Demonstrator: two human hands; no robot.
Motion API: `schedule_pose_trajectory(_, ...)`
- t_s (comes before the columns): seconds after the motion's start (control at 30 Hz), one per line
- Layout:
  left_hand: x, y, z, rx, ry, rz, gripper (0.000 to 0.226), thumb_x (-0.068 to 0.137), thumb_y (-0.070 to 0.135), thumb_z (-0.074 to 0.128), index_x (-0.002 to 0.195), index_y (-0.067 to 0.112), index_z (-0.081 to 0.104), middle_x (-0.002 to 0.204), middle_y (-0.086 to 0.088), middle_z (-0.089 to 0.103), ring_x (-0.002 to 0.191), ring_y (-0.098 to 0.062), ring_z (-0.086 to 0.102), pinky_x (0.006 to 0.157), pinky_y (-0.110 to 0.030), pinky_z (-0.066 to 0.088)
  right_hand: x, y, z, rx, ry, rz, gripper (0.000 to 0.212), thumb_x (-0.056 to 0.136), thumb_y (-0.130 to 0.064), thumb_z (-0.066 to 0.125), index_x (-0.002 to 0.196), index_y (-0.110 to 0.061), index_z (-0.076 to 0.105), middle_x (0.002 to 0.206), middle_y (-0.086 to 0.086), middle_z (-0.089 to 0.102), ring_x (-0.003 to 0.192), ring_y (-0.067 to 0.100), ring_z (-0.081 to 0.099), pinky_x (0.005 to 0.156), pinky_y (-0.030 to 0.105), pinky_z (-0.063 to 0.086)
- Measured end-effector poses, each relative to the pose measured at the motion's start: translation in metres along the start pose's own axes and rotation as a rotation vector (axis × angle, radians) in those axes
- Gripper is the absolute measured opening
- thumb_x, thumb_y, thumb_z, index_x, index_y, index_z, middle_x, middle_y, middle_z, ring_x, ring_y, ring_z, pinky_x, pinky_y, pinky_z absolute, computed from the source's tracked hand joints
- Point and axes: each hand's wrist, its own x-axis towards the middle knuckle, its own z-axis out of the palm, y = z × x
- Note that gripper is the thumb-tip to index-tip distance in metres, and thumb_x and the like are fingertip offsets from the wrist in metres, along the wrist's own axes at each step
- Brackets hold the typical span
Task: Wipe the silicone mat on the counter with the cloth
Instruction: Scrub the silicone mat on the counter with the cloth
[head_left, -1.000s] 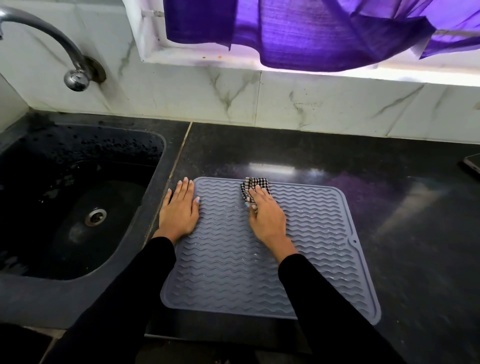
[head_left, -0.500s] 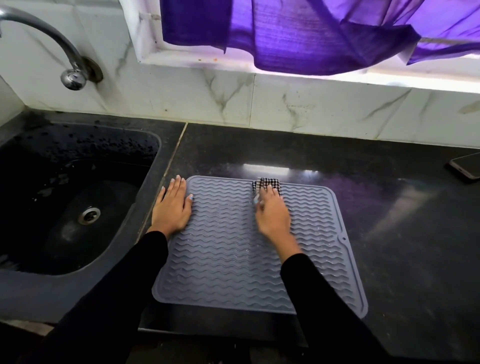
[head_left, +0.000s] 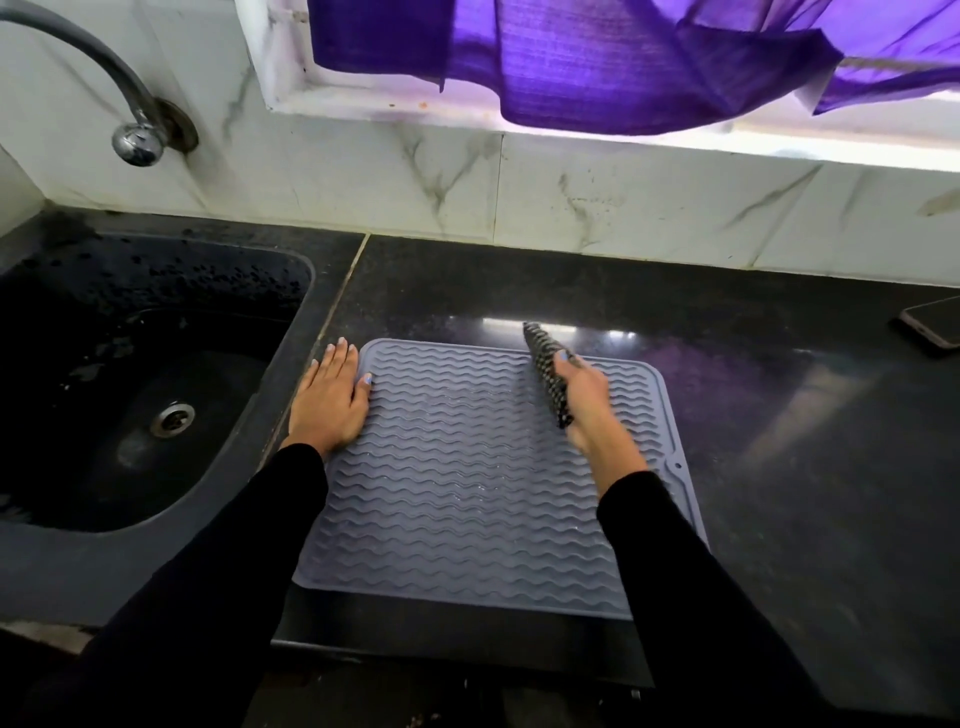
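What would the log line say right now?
left hand: flat on silicone mat edge | right hand: gripping checkered cloth

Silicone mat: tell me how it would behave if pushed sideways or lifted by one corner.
The silicone mat lies thin and flat, so it would probably flop if lifted. The left hand presses its left edge, suggesting it may slide on the glossy counter. Wet glints hint at slipperiness.

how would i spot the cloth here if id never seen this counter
On the dark counter right of the sink lies a grey ridged mat. At its far edge the right hand grips the cloth, the only black-and-white checked thing.
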Motion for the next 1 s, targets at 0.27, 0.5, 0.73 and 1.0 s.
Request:
schedule_pose_trajectory(0.27, 0.0, -0.001, -0.001, -0.012, 0.011, 0.0, 0.062, 0.095, 0.04, 0.018, 0.147, 0.005, 0.021, 0.156, -0.009, 0.015, 0.145, -0.02, 0.01, 0.117, -0.034, 0.005, -0.019, 0.022, -0.016, -1.203, -0.008, -0.509, 0.046, 0.098, -0.028, 0.038, 0.142, -0.016, 0.032, 0.147, 0.002, 0.036, 0.133, 0.023, 0.037, 0.11, 0.04, 0.033)
schedule_pose_trajectory(0.5, 0.002, -0.003, 0.001, 0.009, 0.018, 0.008, 0.066, 0.092, 0.041, 0.018, 0.146, 0.005, 0.023, 0.156, -0.009, 0.017, 0.145, -0.021, 0.013, 0.117, -0.035, 0.007, -0.012, 0.038, -0.026, -1.443, -0.119, -0.548, 0.063, 0.098, -0.043, 0.03, 0.149, -0.014, 0.008, 0.157, 0.005, 0.001, 0.145, 0.016, 0.0, 0.114, 0.026, -0.004)
schedule_pose_trajectory(0.73, 0.001, -0.001, 0.001, 0.009, 0.016, 0.008, 0.056, 0.099, 0.034, 0.023, 0.146, 0.004, 0.022, 0.156, -0.01, 0.016, 0.145, -0.021, 0.012, 0.117, -0.036, 0.006, -0.01, 0.009, -0.035, -0.689, -0.115, -0.256, 0.04, 0.097, -0.021, 0.046, 0.137, -0.024, 0.045, 0.132, 0.0, 0.055, 0.12, 0.02, 0.051, 0.096, 0.035, 0.043)
schedule_pose_trajectory(1.0, -0.001, 0.001, -0.003, -0.011, 0.013, 0.002, 0.072, 0.086, 0.042, 0.013, 0.145, 0.004, 0.024, 0.155, -0.011, 0.019, 0.144, -0.022, 0.014, 0.117, -0.036, 0.007, -0.03, -0.012, -0.049, -0.813, 0.151, -0.292, 0.042, 0.098, -0.019, 0.042, 0.14, -0.018, 0.039, 0.12, -0.006, 0.052, 0.114, 0.017, 0.051, 0.09, 0.023, 0.037)
